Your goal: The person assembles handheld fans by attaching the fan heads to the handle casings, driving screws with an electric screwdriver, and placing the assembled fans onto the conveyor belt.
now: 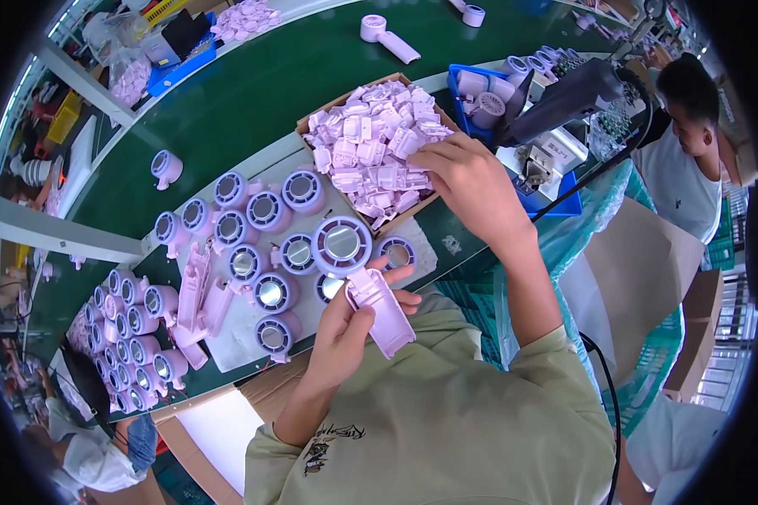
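My left hand (338,343) holds a lilac handheld fan (382,313) by its handle. The handle's hollow inner side faces up, and the round head has a silver disc in the middle. My right hand (472,181) is at the right side of a cardboard box (406,218) heaped with small lilac plastic parts (370,143). Its fingers are bent together over the heap; what they pinch, if anything, is hidden. Left of the held fan, several round fan heads (244,263) sit on a pale sheet, beside some long handle shells (195,286).
More fan heads (130,337) crowd the left end. A green conveyor belt (261,93) runs behind, carrying a few fans (396,46). At right are a blue bin (461,80), a dark tool (564,101) and a lined green crate (653,370). A co-worker (686,151) sits at far right.
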A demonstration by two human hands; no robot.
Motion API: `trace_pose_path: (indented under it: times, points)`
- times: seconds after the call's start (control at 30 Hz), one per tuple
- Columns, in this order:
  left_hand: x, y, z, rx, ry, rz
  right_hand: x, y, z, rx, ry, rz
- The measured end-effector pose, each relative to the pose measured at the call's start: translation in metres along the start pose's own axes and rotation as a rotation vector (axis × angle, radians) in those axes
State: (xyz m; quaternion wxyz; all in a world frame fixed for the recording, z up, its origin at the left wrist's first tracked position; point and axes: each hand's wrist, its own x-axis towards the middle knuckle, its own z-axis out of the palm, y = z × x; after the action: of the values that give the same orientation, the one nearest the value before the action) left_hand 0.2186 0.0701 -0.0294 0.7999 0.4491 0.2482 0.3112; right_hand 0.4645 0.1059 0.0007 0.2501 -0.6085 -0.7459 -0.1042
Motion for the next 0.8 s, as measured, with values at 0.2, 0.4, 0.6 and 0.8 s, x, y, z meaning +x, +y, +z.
trace_pose_path:
  times: [0.2, 0.4, 0.6, 0.8]
  points:
    - [0.016, 0.000, 0.002, -0.038, -0.017, 0.043, 0.010, -0.003, -0.007, 0.325, 0.092, 0.121]
    - [0.029, -0.001, 0.010, -0.078, 0.044, 0.085, 0.007, -0.016, -0.007, 0.823, 0.082, 0.453]
    - [0.033, -0.009, 0.008, -0.034, 0.075, 0.118, -0.020, -0.059, -0.013, 1.407, -0.038, 0.633]
    - [0.030, -0.015, 0.009, 0.154, 0.036, 0.166, -0.037, -0.094, -0.011, 0.716, 0.125, 0.455]
